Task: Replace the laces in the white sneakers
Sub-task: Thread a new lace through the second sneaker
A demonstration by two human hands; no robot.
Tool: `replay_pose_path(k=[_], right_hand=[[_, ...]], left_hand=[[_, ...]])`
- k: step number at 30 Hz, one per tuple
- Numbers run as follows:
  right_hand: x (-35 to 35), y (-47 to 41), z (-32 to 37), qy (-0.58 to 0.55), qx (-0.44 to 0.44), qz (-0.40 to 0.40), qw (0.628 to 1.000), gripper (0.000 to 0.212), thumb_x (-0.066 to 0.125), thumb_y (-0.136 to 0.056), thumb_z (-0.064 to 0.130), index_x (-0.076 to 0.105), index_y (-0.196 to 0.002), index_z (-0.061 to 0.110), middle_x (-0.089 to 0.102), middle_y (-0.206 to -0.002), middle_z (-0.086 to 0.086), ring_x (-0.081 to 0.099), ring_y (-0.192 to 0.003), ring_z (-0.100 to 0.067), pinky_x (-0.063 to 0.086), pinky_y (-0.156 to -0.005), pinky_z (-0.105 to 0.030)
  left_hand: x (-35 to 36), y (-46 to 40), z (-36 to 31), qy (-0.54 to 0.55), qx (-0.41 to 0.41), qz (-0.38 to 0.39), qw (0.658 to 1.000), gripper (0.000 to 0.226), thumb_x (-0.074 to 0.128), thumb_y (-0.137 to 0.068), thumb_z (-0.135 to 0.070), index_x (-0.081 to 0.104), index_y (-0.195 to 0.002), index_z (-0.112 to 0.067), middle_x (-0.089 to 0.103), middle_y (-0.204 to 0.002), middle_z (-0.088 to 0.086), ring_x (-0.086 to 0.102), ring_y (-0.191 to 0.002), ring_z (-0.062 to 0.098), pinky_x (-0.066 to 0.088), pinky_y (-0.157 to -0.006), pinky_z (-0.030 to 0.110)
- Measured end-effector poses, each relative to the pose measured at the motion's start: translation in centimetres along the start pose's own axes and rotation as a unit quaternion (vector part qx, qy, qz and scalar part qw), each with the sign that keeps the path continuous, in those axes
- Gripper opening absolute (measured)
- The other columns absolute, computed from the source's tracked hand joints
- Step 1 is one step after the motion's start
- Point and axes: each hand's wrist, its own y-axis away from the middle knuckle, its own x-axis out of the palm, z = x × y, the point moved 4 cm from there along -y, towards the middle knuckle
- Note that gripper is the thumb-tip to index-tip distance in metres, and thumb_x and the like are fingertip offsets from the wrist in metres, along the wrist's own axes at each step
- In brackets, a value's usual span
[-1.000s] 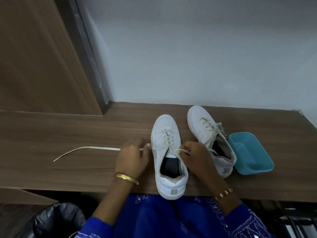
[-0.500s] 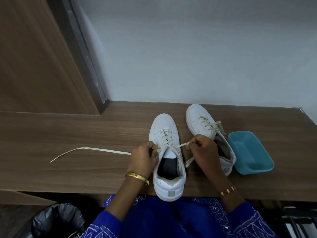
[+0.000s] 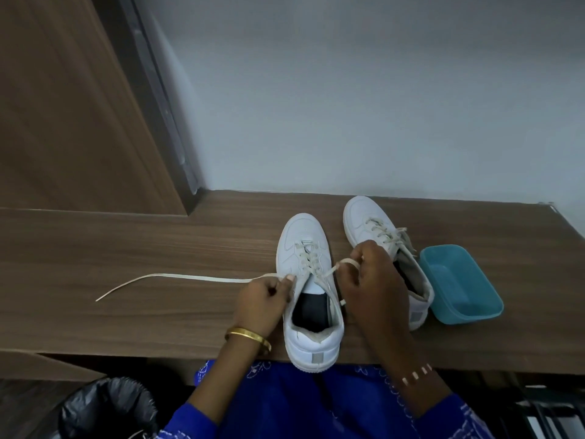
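Near white leather sneaker (image 3: 311, 289) at wooden worktop's front edge, half-laced: left hand (image 3: 264, 299) pinching flat cream lace (image 3: 190, 278), right hand (image 3: 372, 280) pinching its other end; best drawn evenly, untwisted, before next eyelet.

The worktop (image 3: 126, 248) lies open toward its left end, crossed only by a lace (image 3: 177, 277); two sneakers (image 3: 304, 245) and a blue tub (image 3: 459, 280) crowd its right end.
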Motion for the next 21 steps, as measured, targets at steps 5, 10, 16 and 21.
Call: replay_pose_path(k=[5, 10, 16, 21], right_hand=[[2.1, 2.2, -1.1, -0.005, 0.024, 0.069, 0.997, 0.035, 0.064, -0.085, 0.024, 0.042, -0.057, 0.019, 0.041, -0.047, 0.007, 0.039, -0.042, -0.007, 0.029, -0.044, -0.017], [3.7, 1.8, -2.4, -0.115, 0.149, 0.114, 0.975, 0.034, 0.056, -0.090, 0.030, 0.049, -0.060, 0.015, 0.045, -0.049, 0.007, 0.042, -0.048, -0.006, 0.033, -0.051, -0.020], [4.4, 0.0, -2.2, -0.186, 0.174, 0.095, 0.962, 0.039, 0.063, -0.086, 0.018, 0.046, -0.053, 0.006, 0.045, -0.046, 0.000, 0.041, -0.043, -0.008, 0.033, -0.047, -0.015], [5.1, 0.5, -3.3, -0.238, 0.224, 0.080, 0.942, 0.031, 0.060, -0.088, 0.017, 0.062, -0.070, -0.008, 0.066, -0.063, -0.014, 0.065, -0.059, -0.021, 0.054, -0.058, -0.034]], left_hand=[[1.6, -0.1, 0.1, 0.212, -0.075, 0.021, 0.974, 0.030, 0.058, -0.089, -0.020, 0.054, -0.065, -0.002, 0.046, -0.059, 0.010, 0.040, -0.052, 0.016, 0.034, -0.052, 0.026], [1.8, -0.4, -0.3, 0.323, -0.128, 0.005, 0.938, 0.020, 0.058, -0.089, -0.013, 0.058, -0.073, -0.001, 0.051, -0.060, 0.008, 0.042, -0.049, 0.014, 0.038, -0.052, 0.024], [1.8, -1.0, -0.5, 0.323, -0.171, 0.033, 0.930, 0.027, 0.065, -0.085, -0.022, 0.058, -0.063, -0.008, 0.053, -0.050, 0.001, 0.044, -0.041, 0.010, 0.038, -0.042, 0.020], [2.6, -1.2, -0.8, 0.330, -0.172, 0.021, 0.928, 0.026, 0.064, -0.083, -0.009, 0.054, -0.059, -0.010, 0.047, -0.050, 0.001, 0.038, -0.048, 0.013, 0.035, -0.049, 0.021]])
